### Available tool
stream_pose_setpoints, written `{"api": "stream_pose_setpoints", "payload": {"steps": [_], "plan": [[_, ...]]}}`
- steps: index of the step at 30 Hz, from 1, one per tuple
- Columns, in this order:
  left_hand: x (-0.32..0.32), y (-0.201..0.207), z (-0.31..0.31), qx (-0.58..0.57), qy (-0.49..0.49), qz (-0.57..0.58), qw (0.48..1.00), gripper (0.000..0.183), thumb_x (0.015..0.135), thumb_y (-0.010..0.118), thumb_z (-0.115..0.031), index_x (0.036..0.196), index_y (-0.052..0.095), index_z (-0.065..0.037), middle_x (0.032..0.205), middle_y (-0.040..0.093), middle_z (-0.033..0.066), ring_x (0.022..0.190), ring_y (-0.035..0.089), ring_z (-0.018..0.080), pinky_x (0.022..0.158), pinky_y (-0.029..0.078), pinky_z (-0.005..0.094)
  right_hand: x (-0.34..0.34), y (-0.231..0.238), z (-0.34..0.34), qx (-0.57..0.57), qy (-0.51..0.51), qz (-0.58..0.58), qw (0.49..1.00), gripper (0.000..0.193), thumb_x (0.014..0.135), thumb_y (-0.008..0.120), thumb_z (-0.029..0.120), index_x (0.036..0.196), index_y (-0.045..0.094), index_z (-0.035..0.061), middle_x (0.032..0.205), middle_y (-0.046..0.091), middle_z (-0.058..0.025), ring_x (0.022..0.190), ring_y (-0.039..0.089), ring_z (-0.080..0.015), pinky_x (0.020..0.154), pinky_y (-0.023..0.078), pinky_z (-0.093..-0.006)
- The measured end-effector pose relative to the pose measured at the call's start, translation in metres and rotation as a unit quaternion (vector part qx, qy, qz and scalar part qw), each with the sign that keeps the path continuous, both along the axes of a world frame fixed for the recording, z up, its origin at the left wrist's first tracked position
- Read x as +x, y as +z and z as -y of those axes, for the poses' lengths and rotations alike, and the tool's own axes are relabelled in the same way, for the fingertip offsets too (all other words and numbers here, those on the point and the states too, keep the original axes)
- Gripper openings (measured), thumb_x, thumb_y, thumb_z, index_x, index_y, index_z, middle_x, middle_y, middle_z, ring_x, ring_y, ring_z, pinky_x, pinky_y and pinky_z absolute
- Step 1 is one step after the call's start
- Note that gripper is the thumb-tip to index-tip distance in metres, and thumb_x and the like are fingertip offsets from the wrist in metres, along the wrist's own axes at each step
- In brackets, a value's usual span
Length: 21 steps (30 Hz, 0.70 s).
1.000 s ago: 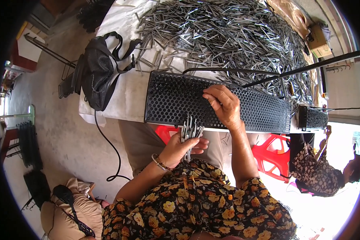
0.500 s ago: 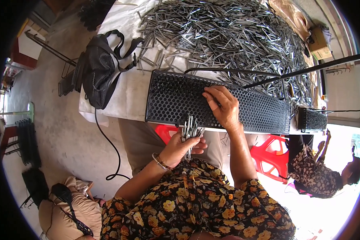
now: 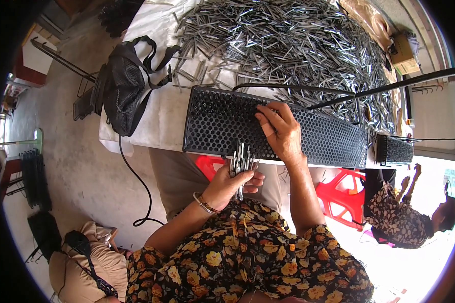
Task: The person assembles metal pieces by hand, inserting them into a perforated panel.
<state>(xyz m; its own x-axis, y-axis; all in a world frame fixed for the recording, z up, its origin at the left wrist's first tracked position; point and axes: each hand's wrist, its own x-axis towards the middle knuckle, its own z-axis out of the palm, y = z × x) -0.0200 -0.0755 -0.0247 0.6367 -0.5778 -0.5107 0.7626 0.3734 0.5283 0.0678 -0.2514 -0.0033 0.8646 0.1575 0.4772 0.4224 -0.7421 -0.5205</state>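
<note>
A long black board full of round holes point(image 3: 328, 139) lies along the table's near edge. Dark pieces point(image 3: 217, 103) stand up from the holes in its far left part. At the right end of these pieces, my right hand point(image 3: 286, 139) has its thumb and fingers pinched together on the board; whatever they hold is hidden. Just below the board's near edge, my left hand point(image 3: 222, 189) is closed around a bundle of thin metal strips point(image 3: 241, 161), their ends sticking up past the thumb.
Loose metal strips point(image 3: 298, 45) are heaped behind the board on the white-covered table point(image 3: 159, 121). A black rod point(image 3: 389, 88) crosses from the right. A black bag point(image 3: 126, 83) with straps is at the left. Red stools point(image 3: 341, 197) stand below; another person point(image 3: 404, 214) works at right.
My right hand has shifted slightly left and away from me along the standing pieces. The bundle in my left hand has turned a little; it stays in the same place.
</note>
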Motion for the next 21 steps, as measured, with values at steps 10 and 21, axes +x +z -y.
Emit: {"api": "stream_pose_setpoints", "payload": {"steps": [10,21], "plan": [[-0.002,0.002,0.001,0.003,0.004,0.03,1.0,0.025,0.095,0.054,-0.012,0.117,0.055,0.001,0.103,0.067,0.0138,0.091,0.067,0.0202,0.076,0.056,0.0307,-0.01,0.001,0.005,0.059,-0.043,-0.027,0.997,0.017,0.081,0.071,0.007,0.098,0.069,0.0042,0.095,0.062,-0.0078,0.068,0.063,-0.0198,0.057,0.051,-0.0295],[0.001,0.009,0.004,-0.011,0.085,0.067,0.994,0.025,0.096,0.054,-0.012,0.115,0.056,0.003,0.107,0.066,0.0143,0.095,0.067,0.0222,0.079,0.057,0.0319,-0.053,0.02,0.005,0.272,0.094,-0.354,0.89,0.02,0.087,0.068,0.014,0.096,0.069,-0.0037,0.089,0.066,-0.0098,0.078,0.061,-0.0122,0.063,0.049,-0.0258]]}}
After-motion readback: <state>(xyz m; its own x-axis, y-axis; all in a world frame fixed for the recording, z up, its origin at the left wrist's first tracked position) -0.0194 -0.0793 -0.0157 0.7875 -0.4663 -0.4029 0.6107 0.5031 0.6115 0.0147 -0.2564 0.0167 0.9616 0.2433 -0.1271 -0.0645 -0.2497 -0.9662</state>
